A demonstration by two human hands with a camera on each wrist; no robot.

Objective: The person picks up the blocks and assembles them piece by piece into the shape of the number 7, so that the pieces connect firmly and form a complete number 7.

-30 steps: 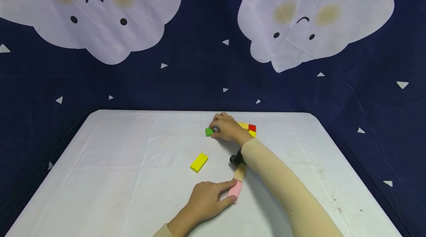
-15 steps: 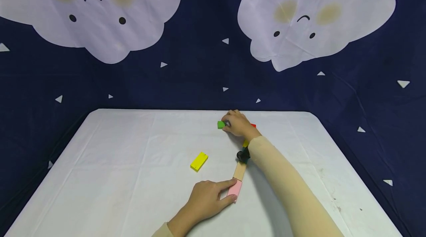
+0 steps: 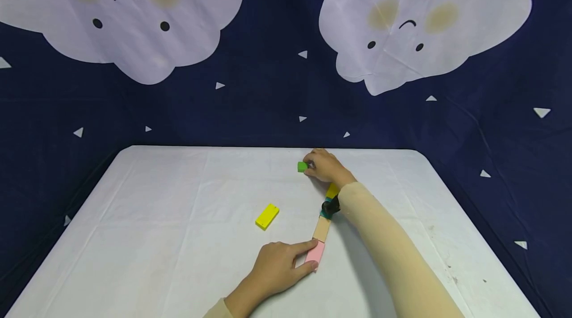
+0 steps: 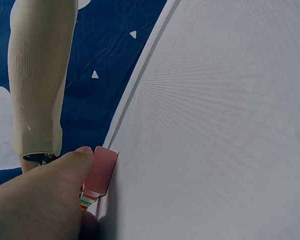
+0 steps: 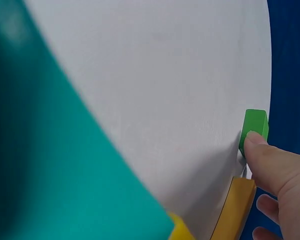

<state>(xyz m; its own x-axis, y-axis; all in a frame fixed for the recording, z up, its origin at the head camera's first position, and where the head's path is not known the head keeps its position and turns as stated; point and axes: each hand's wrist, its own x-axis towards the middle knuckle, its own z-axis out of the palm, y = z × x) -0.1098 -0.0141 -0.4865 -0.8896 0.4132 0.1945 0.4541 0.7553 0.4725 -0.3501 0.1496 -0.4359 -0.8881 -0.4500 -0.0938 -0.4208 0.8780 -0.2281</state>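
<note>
My left hand (image 3: 279, 268) pinches a pink block (image 3: 315, 254) between thumb and finger at the near end of a row of blocks. Beyond it lie a plain wooden block (image 3: 321, 228), a teal block (image 3: 325, 213) and a yellow block (image 3: 332, 190). At the far end of the table my right hand (image 3: 325, 165) pinches a green block (image 3: 302, 166). In the right wrist view the thumb presses the green block (image 5: 255, 122), just past the end of an orange-yellow block (image 5: 234, 210). That hand hides the far part of the row in the head view.
A loose yellow block (image 3: 267, 217) lies flat to the left of the row. The white-covered table (image 3: 178, 199) ends at its back edge, close behind my right hand, against a dark blue cloth (image 3: 268, 109). A black wrist camera (image 3: 331, 205) hangs over the row.
My right hand has moved right and a little farther back with the green block, now covering the red block seen earlier. The left hand stays on the pink block.
</note>
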